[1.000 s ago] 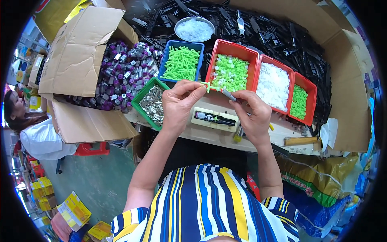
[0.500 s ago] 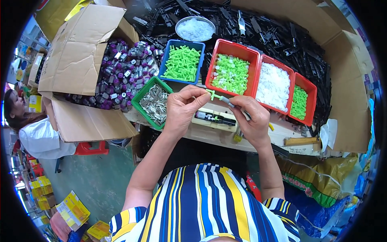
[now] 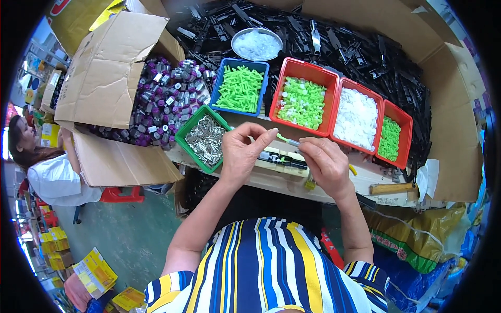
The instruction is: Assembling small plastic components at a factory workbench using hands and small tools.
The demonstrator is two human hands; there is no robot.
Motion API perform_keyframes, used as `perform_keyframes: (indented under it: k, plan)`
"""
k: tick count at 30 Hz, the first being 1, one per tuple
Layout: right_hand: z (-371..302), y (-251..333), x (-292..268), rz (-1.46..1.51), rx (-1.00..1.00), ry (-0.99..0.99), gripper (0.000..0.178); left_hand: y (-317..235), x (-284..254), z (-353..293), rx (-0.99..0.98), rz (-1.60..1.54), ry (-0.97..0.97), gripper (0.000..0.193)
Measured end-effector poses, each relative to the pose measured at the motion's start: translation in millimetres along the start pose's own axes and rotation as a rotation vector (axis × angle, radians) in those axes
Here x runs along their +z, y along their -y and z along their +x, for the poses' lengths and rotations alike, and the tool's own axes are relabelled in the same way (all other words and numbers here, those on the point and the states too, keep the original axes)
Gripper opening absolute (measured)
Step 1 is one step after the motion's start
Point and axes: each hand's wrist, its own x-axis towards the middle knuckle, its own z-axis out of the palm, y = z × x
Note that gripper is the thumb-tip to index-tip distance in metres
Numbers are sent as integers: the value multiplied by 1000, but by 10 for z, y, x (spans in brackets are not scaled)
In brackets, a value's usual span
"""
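Observation:
My left hand [image 3: 243,152] is closed, thumb and fingertips pinching the green end of a thin plastic rod [image 3: 282,137]. Most of that green end is covered by the fingertips. The rod's other end, pale grey, runs into the pinch of my right hand [image 3: 327,164], also closed. Just below and between both hands, a black part with green and silver pieces [image 3: 284,159] lies in a cream block [image 3: 271,169] on the bench. The green bin of small metal pieces [image 3: 205,140] stands left of my left hand. Beyond my hands is a red bin of green and whitish pieces [image 3: 301,101].
A blue bin of green sticks [image 3: 239,87] and red bins of white pieces [image 3: 356,116] and green rings [image 3: 389,136] line the bench. Behind lie black parts [image 3: 360,57] and a metal dish [image 3: 257,44]. A carton [image 3: 99,73] with purple-grey pieces and a hammer [image 3: 391,188] flank them; someone sits left.
Both hands stay at the rod, and its branched green end now shows less beside my left fingertips. My right fingers have curled further over its grey end. The whole view has shifted slightly.

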Motion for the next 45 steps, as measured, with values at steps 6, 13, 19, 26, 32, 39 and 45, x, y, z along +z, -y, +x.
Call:
perform_keyframes:
  k: [6,13,19,26,32,39,45]
  plan:
    - [38,-17,9,93,-10,32,22,-62,-81,42,287,210,138,18]
    - [-6,27,13,-76,-96,93,25,-12,-88,24,228,282,104,15]
    - [-41,10,-6,-116,-126,121,23,3,-60,1,241,325,110,14]
    - [-22,-4,-65,29,118,153,37,44,-44,7,292,362,148,13]
    - [-70,-36,-67,12,146,249,38,76,-34,-6,371,415,170,13]
    - [-135,-2,-82,-98,123,296,31,116,-39,-34,438,505,228,15]
    - [-196,-41,-123,-104,138,389,29,208,-69,-49,628,687,226,25]
